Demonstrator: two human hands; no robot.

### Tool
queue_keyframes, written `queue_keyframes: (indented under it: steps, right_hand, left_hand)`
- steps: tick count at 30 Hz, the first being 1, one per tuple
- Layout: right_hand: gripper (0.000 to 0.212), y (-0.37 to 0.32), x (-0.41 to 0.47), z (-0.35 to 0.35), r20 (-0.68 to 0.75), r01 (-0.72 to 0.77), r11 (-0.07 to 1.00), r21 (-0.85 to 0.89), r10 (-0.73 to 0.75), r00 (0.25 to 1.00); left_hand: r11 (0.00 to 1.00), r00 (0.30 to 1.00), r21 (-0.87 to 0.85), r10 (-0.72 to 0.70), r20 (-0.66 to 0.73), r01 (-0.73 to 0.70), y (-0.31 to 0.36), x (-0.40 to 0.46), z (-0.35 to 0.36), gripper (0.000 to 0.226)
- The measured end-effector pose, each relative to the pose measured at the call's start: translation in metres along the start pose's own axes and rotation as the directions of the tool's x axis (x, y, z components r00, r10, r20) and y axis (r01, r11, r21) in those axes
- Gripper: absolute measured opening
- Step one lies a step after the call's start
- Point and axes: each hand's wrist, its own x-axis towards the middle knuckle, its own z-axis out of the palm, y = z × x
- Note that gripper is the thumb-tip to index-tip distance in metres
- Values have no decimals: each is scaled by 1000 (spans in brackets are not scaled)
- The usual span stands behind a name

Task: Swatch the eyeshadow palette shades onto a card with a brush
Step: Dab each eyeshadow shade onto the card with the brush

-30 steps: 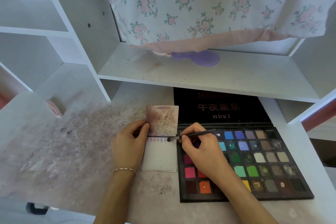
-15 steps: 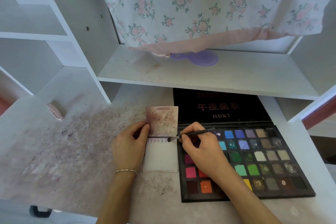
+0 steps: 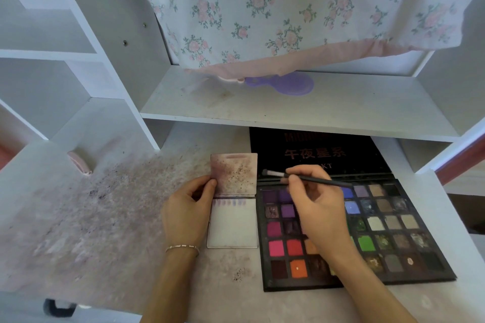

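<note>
Right hand [image 3: 319,214] holds brush [image 3: 309,177] over palette [image 3: 409,220] (left hand [image 3: 187,214] steadies card [image 3: 232,225]).

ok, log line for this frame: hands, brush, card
left hand: holds card edge | right hand: grips brush | brush: lifted over palette top edge, off card | card: swatch row along top

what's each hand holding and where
Right hand pinches the thin black brush near its silver ferrule; left hand holds the stained white card at its left edge.
</note>
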Motion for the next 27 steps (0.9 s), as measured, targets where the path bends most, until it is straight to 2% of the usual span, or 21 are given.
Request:
queue_keyframes:
  steps: [4,13,19,24,27]
  right_hand:
    - [29,-7,-4,-20,-34,16,998,60,-14,999]
    - [25,7,-15,-78,-215,-50,999,0,49,975]
    - [9,24,-10,-109,-378,-69,981,-179,-4,926]
    - [14,33,-10,-119,-418,-120,963,-240,9,908]
    - [12,35,-8,-119,-391,-137,957,-254,28,920]
  left_hand:
    - [1000,1000,-4,8,3,-8,0,-1,1,10]
    - [1000,1000,2,3,10,-3,-1,-1,3,14]
    - [1000,1000,17,14,-3,-13,-1,0,3,13]
    - [999,999,26,39,-7,-39,-2,-1,3,13]
    - [1000,1000,13,17,-13,-17,-4,-1,3,13]
